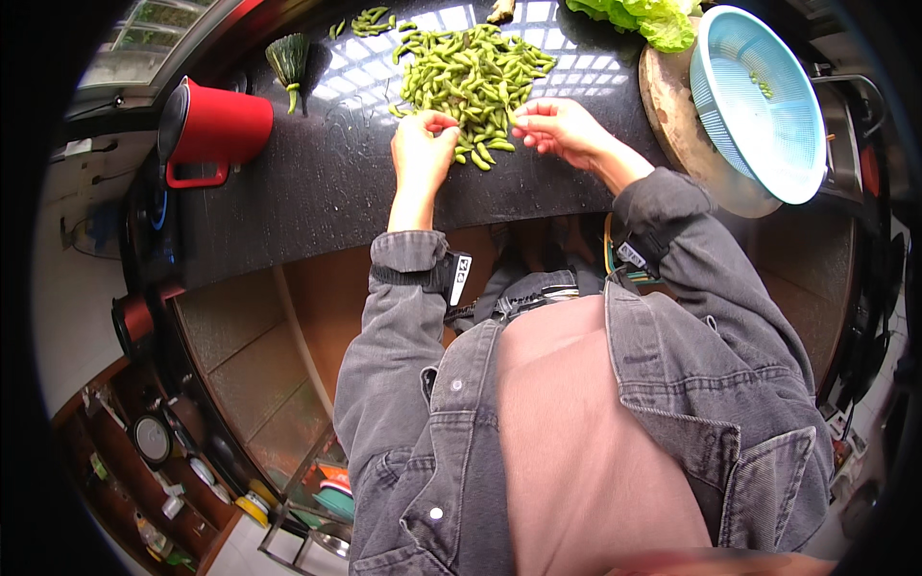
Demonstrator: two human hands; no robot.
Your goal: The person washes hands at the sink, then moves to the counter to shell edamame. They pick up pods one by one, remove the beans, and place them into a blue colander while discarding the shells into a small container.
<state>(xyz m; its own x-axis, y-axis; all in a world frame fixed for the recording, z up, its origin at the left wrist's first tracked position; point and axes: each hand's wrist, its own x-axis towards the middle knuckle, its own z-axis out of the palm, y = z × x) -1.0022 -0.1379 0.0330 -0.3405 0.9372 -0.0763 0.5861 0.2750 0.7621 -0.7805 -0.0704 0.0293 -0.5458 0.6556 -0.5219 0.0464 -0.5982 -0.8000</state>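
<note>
A heap of green edamame pods lies on the glossy black countertop. At the heap's near left edge is my left hand, thumb and forefinger bent close together; whether anything is between them is hidden. My right hand is at the heap's right side, its fingertips pinching an edamame pod. A few pods lie on the counter between the two hands. Off to the right, a light blue plastic colander holds a small cluster of green beans and rests tilted over a round wooden chopping board.
A red electric kettle stands at the left, near a dark green squash with its stem. Behind the heap are a smaller group of pods and a ginger piece. Lettuce leaves lie back right, near the sink's faucet.
</note>
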